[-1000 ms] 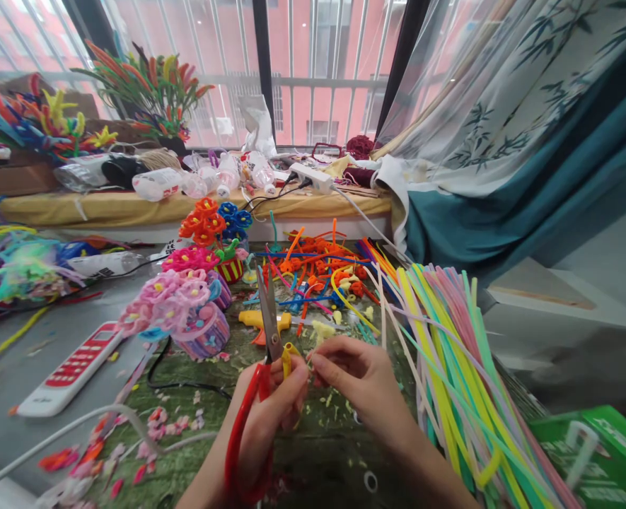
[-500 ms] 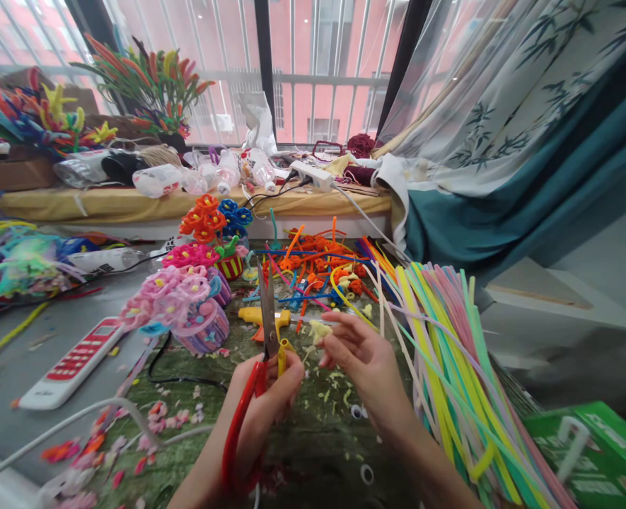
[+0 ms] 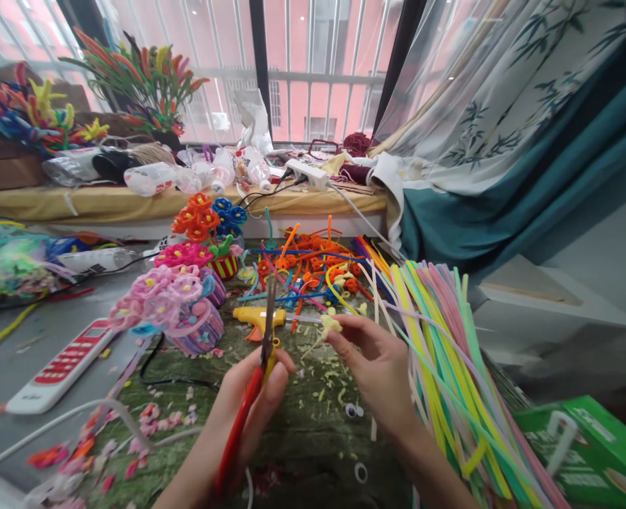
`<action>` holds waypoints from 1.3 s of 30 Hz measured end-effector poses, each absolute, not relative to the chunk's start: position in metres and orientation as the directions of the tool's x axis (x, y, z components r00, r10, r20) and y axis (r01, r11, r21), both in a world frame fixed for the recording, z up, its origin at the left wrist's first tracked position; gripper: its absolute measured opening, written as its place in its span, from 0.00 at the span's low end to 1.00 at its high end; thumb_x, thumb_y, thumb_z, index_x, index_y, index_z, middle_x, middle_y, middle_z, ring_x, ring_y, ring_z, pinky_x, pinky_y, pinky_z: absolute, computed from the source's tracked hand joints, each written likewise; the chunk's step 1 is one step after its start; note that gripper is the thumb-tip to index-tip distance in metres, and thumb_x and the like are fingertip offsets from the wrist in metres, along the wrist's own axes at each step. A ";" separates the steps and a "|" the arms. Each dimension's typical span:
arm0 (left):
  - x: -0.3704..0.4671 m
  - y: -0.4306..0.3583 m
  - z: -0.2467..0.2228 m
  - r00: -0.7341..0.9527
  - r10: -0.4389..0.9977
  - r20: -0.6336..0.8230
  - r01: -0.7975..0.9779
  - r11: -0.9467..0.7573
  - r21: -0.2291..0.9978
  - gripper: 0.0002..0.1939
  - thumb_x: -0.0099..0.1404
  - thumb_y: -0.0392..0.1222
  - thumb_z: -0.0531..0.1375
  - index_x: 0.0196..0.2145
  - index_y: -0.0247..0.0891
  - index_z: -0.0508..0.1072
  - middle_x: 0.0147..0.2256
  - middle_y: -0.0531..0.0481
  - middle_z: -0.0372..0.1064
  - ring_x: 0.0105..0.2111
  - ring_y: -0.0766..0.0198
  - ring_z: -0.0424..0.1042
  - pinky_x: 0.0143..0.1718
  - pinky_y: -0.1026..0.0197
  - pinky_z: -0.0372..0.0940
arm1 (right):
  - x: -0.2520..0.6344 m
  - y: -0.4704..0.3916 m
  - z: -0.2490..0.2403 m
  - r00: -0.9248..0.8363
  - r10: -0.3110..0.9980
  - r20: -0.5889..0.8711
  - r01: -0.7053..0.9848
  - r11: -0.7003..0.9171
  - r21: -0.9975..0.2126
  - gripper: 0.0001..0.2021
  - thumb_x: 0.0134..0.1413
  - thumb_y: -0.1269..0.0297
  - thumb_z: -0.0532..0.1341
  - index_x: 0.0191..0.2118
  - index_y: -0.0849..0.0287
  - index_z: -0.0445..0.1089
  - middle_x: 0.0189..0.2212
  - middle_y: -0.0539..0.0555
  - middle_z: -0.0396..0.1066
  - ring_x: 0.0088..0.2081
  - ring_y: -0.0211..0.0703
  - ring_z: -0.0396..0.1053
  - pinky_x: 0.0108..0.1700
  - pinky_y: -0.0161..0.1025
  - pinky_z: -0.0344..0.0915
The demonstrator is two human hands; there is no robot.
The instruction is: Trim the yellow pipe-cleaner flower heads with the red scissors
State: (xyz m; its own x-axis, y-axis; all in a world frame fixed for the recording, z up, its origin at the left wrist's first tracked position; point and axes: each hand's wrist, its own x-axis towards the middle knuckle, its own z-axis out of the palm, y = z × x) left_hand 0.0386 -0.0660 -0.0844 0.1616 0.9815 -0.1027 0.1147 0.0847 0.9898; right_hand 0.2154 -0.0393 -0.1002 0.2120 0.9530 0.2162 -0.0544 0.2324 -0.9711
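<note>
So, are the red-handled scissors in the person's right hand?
No, the red-handled scissors are in the left hand, while the right hand pinches a small pale yellow piece.

- no text legible
- green box [image 3: 583, 452]: white lettering, too blurred
- clear bottle on sill [image 3: 151, 179]: red print, unreadable
- bottle on table [image 3: 87, 261]: dark print, unreadable

The right hand [image 3: 379, 371] has drawn away from the left hand [image 3: 230, 397] and now pinches a pale yellow fuzzy piece [image 3: 330, 322]
</note>
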 end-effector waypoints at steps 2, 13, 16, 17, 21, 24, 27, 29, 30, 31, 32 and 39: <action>0.037 -0.067 -0.084 0.147 0.988 -0.040 0.232 0.005 0.973 0.24 0.60 0.65 0.58 0.33 0.40 0.70 0.20 0.63 0.46 0.19 0.70 0.44 0.21 0.65 0.43 | 0.217 -0.039 -0.102 0.288 0.926 0.243 -0.041 0.265 -0.963 0.07 0.50 0.61 0.71 0.36 0.54 0.80 0.35 0.52 0.81 0.37 0.43 0.78 0.42 0.40 0.73; 0.029 -0.065 -0.108 0.125 0.925 0.360 0.882 -0.269 0.386 0.15 0.61 0.55 0.62 0.26 0.45 0.65 0.16 0.61 0.58 0.15 0.63 0.62 0.21 0.64 0.53 | 0.220 -0.040 -0.098 0.492 0.842 0.221 -0.124 0.319 -0.940 0.08 0.48 0.63 0.73 0.37 0.52 0.80 0.34 0.48 0.83 0.35 0.38 0.79 0.40 0.33 0.75; 0.027 -0.063 -0.110 0.201 0.884 0.422 0.891 -0.344 0.295 0.15 0.61 0.55 0.62 0.25 0.44 0.66 0.14 0.62 0.58 0.13 0.64 0.63 0.18 0.65 0.54 | 0.219 -0.041 -0.099 0.498 0.832 0.246 -0.134 0.354 -0.926 0.07 0.47 0.65 0.73 0.36 0.52 0.80 0.32 0.47 0.83 0.34 0.37 0.80 0.39 0.30 0.75; 0.026 -0.063 -0.110 0.220 0.874 0.433 0.891 -0.361 0.276 0.15 0.61 0.54 0.62 0.25 0.44 0.66 0.14 0.63 0.58 0.12 0.65 0.63 0.17 0.65 0.54 | 0.219 -0.041 -0.099 0.506 0.825 0.253 -0.133 0.364 -0.922 0.07 0.47 0.65 0.73 0.35 0.52 0.80 0.32 0.47 0.83 0.33 0.37 0.80 0.38 0.30 0.75; 0.028 -0.061 -0.103 0.270 0.851 0.450 0.880 -0.409 0.244 0.16 0.63 0.51 0.60 0.22 0.43 0.64 0.13 0.63 0.59 0.11 0.67 0.62 0.15 0.67 0.55 | 0.217 -0.041 -0.100 0.557 0.791 0.253 -0.117 0.376 -0.919 0.08 0.45 0.65 0.74 0.34 0.55 0.80 0.29 0.48 0.82 0.30 0.38 0.79 0.33 0.30 0.75; 0.030 -0.060 -0.100 0.286 0.849 0.445 0.859 -0.433 0.273 0.17 0.66 0.49 0.56 0.21 0.44 0.61 0.13 0.62 0.59 0.11 0.67 0.61 0.15 0.67 0.55 | 0.216 -0.041 -0.099 0.576 0.777 0.256 -0.110 0.383 -0.917 0.08 0.45 0.64 0.74 0.33 0.56 0.79 0.28 0.49 0.82 0.29 0.39 0.79 0.33 0.32 0.76; 0.031 -0.060 -0.101 0.258 0.903 0.343 0.844 -0.383 0.376 0.16 0.64 0.50 0.56 0.21 0.44 0.60 0.15 0.61 0.58 0.13 0.67 0.59 0.18 0.67 0.53 | 0.215 -0.041 -0.099 0.588 0.769 0.251 -0.127 0.394 -0.910 0.07 0.45 0.65 0.74 0.32 0.56 0.79 0.28 0.48 0.82 0.29 0.38 0.79 0.33 0.31 0.76; 0.032 -0.060 -0.101 0.212 0.954 0.213 0.836 -0.290 0.466 0.16 0.62 0.52 0.56 0.21 0.44 0.60 0.16 0.61 0.57 0.15 0.66 0.58 0.20 0.66 0.52 | 0.215 -0.041 -0.099 0.595 0.765 0.247 -0.140 0.402 -0.905 0.06 0.45 0.66 0.74 0.32 0.55 0.79 0.27 0.47 0.82 0.28 0.35 0.79 0.33 0.29 0.76; 0.033 -0.060 -0.101 0.196 0.970 0.146 0.830 -0.243 0.502 0.16 0.61 0.53 0.56 0.21 0.44 0.60 0.16 0.60 0.56 0.16 0.66 0.57 0.21 0.66 0.52 | 0.215 -0.040 -0.100 0.599 0.762 0.246 -0.144 0.405 -0.903 0.06 0.45 0.67 0.73 0.31 0.55 0.79 0.27 0.46 0.81 0.27 0.34 0.78 0.32 0.27 0.75; 0.033 -0.060 -0.100 0.187 0.978 0.090 0.822 -0.206 0.530 0.16 0.60 0.54 0.56 0.21 0.44 0.59 0.16 0.60 0.54 0.17 0.66 0.55 0.22 0.66 0.51 | 0.215 -0.040 -0.100 0.603 0.759 0.246 -0.147 0.409 -0.901 0.06 0.45 0.67 0.73 0.31 0.55 0.79 0.26 0.45 0.81 0.27 0.34 0.78 0.32 0.27 0.75; 0.034 -0.060 -0.099 0.186 0.981 0.048 0.816 -0.181 0.549 0.17 0.59 0.54 0.56 0.20 0.44 0.58 0.16 0.60 0.52 0.17 0.66 0.54 0.22 0.66 0.49 | 0.214 -0.040 -0.100 0.605 0.757 0.246 -0.150 0.412 -0.899 0.06 0.45 0.68 0.73 0.31 0.55 0.79 0.26 0.45 0.81 0.27 0.34 0.78 0.32 0.27 0.75; 0.036 -0.059 -0.103 0.203 0.979 -0.011 0.798 -0.159 0.582 0.19 0.59 0.55 0.54 0.19 0.44 0.54 0.16 0.62 0.45 0.18 0.68 0.47 0.22 0.66 0.44 | 0.214 -0.042 -0.100 0.605 0.761 0.234 -0.190 0.424 -0.886 0.06 0.46 0.68 0.73 0.32 0.57 0.78 0.26 0.47 0.81 0.26 0.36 0.77 0.30 0.30 0.75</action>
